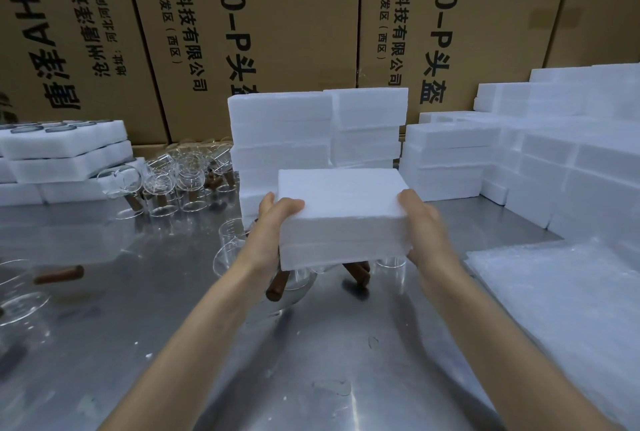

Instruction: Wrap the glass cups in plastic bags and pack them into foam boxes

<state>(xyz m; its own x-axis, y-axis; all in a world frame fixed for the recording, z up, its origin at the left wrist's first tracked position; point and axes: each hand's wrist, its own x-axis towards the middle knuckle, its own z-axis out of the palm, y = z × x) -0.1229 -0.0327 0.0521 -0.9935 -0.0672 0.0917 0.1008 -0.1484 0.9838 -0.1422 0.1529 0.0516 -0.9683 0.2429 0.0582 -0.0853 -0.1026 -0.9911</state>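
Hands grip blocky foam box.

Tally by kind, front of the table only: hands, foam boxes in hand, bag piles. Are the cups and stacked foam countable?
Hands: 2 (left hand, right hand)
Held foam box: 1
Plastic bag pile: 1
Total: 4
Glass cups and stacked foam boxes: they overlap too much to count.

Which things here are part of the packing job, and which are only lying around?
For the job: foam box held by left hand and right hand; glass cups; plastic bags; stacked foam boxes.
Just there: cardboard cartons; metal table.
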